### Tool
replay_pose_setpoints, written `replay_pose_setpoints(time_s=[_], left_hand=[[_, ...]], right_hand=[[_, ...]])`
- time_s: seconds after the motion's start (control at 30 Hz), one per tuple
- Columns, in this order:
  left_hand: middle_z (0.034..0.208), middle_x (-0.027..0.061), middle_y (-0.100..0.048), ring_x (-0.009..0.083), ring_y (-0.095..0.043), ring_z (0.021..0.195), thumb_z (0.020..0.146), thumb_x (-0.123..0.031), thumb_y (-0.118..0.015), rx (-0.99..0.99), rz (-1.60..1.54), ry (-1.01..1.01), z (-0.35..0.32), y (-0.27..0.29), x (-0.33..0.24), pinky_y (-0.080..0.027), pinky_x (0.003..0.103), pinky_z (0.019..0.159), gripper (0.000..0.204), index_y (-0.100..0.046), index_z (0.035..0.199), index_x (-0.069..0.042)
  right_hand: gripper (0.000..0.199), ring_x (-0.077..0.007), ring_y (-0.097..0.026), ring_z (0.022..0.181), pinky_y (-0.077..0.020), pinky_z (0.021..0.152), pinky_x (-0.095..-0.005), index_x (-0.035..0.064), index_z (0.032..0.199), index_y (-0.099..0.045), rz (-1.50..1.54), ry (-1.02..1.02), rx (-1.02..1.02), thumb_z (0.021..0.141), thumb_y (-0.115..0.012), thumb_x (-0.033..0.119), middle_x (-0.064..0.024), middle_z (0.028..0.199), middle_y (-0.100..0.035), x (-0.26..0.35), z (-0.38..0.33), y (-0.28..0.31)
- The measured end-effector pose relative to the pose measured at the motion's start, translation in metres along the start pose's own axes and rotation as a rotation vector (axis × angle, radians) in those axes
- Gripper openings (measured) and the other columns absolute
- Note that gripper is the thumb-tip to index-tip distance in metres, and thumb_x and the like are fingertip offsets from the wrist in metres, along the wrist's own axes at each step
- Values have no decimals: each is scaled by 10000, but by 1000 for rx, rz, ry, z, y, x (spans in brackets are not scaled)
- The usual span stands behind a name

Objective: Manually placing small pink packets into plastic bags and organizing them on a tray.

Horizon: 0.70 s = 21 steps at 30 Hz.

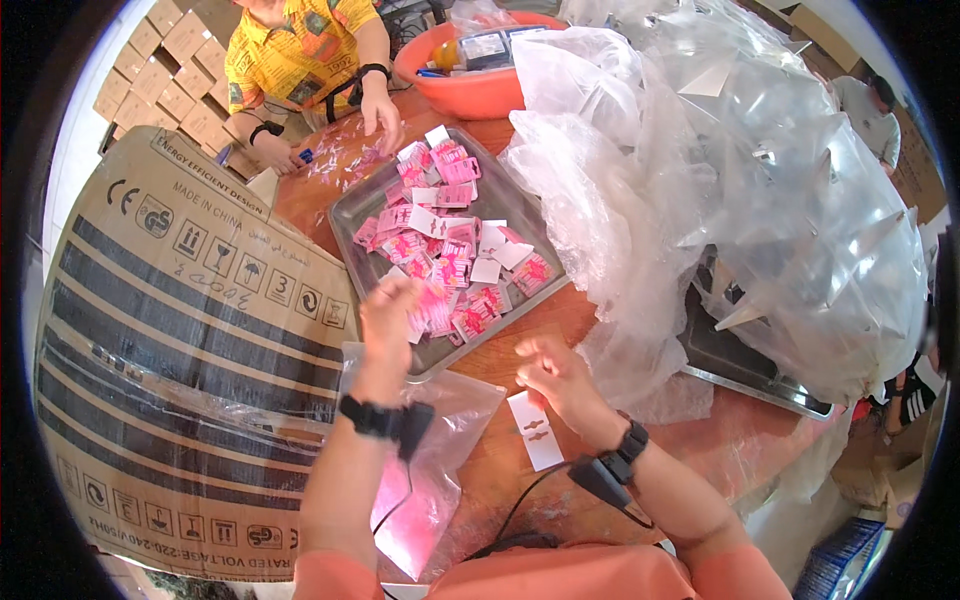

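My left hand [388,315] reaches over the near-left side of a grey metal tray [345,215], its fingers closed and slightly blurred. A bright pink blur beside the fingertips hides what they hold. Inside the tray lies a loose heap of small pink printed packs [455,265] with white cards among them. To the right, just off the tray, my right hand [565,380] has its fingers curled over the top edge of a white card [537,440] with hang holes. A clear plastic bag [405,520] with pink contents lies between my forearms.
A large cardboard box [190,360] stands at the left. Crumpled clear plastic sheeting [620,200] and bags cover the right, partly over a dark tray [740,350]. An orange basin [460,90] sits at the back. Across the table, a person in yellow [300,60] handles small pieces.
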<state>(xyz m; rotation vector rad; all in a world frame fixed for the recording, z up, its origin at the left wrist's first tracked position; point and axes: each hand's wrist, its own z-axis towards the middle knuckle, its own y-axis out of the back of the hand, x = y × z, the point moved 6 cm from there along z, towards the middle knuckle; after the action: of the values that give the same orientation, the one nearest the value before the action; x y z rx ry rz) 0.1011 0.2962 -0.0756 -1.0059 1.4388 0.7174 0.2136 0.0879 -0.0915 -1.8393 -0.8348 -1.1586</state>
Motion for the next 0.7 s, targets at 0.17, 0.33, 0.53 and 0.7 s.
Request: replay_pose_setpoints(time_s=[0.17, 0.33, 0.53, 0.7], left_hand=[[864, 77, -622, 163, -597, 713, 840, -55, -578, -256, -152, 38, 103, 65, 3, -499, 302, 664, 73, -568, 912, -46], [890, 80, -604, 206, -607, 747, 826, -77, -578, -204, -156, 4, 174, 98, 0, -523, 370, 640, 143, -560, 963, -37], [824, 33, -600, 158, -545, 624, 838, -152, -584, -248, -33, 80, 214, 101, -11, -415, 292, 506, 103, -586, 928, -104], [743, 5, -576, 120, -513, 643, 835, -164, -613, -265, -25, 101, 209, 90, -13, -384, 247, 537, 69, -587, 858, -105]], right_hand=[[137, -60, -475, 520, -378, 460, -216, 36, 831, -547, -81, -223, -11, 892, -528, 156, 6, 652, -520, -54, -22, 35], [107, -71, -508, 564, -406, 499, -219, 20, 861, -563, -70, -287, -113, 878, -533, 122, -7, 687, -554, -65, -62, 62], [100, -130, -541, 631, -451, 568, -270, -12, 897, -567, -367, -217, -211, 840, -538, 65, -65, 737, -571, -60, -115, 99], [127, -323, -578, 731, -470, 647, -362, 1, 908, -570, -804, -8, -230, 786, -560, 33, -164, 808, -568, -56, -134, 108]])
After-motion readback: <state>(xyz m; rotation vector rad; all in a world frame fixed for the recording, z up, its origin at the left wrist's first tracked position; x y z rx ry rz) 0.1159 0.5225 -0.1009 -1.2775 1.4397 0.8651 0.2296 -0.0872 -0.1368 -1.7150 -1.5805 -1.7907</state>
